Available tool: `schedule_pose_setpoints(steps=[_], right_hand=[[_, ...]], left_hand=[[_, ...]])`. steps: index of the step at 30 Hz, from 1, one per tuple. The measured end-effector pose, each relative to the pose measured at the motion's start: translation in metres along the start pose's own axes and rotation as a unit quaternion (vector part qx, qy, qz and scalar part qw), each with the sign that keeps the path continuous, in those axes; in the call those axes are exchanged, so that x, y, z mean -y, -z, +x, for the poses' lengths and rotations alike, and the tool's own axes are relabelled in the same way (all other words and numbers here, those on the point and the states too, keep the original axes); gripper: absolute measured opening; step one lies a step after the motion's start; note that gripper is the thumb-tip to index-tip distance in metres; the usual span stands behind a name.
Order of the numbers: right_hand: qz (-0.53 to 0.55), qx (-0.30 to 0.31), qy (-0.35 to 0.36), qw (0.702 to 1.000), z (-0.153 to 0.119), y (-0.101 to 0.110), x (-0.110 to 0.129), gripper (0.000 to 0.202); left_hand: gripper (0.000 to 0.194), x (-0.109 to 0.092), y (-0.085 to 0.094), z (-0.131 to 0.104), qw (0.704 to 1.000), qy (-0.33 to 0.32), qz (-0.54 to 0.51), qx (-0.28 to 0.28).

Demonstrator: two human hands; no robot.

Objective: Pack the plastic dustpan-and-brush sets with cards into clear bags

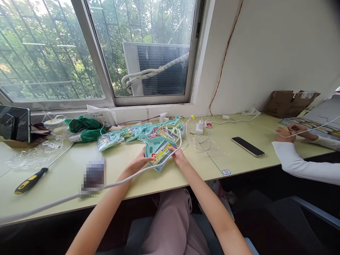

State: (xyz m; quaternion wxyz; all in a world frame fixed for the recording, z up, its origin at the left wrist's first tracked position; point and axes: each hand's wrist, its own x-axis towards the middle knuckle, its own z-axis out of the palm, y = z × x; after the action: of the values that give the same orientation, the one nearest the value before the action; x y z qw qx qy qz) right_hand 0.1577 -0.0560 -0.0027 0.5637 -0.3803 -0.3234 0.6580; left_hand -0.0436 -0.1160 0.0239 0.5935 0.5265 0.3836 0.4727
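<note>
Both my hands hold a packaged teal dustpan set [156, 148] above the table's front part. My left hand [140, 160] has its fingers closed on the lower left side of the pack. On the right side, my right hand [177, 154] pinches the pack's edge. The pack is tilted and shows a yellow-green label and a striped lower part. Behind it lies a row of similar teal packs [119, 136] in clear wrapping. A white cable [138, 173] passes close to the camera, in front of the pack and my hands.
A screwdriver [32, 180], a blurred object [93, 177] and a green bag [86, 129] lie to the left. A black phone [247, 146] and a white charger [199, 126] are on the right. Another person's hands [292, 132] are at the far right, near a cardboard box [284, 103].
</note>
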Motion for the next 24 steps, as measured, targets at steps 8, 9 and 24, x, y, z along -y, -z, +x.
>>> schedule_pose_setpoints(steps=[8,9,24], right_hand=[[0.016,-0.016,0.033,0.999,-0.004,0.002,-0.006,0.027],[0.013,-0.024,0.031,0.999,-0.004,0.002,-0.007,0.027],[0.031,0.088,-0.012,0.996,-0.020,-0.012,-0.008,0.031]], left_hand=[[0.066,0.010,-0.025,-0.010,0.999,0.025,-0.028,-0.016],[0.069,0.009,-0.026,-0.009,0.999,0.017,-0.025,-0.011],[0.076,0.018,-0.033,0.002,0.995,-0.002,-0.013,-0.097]])
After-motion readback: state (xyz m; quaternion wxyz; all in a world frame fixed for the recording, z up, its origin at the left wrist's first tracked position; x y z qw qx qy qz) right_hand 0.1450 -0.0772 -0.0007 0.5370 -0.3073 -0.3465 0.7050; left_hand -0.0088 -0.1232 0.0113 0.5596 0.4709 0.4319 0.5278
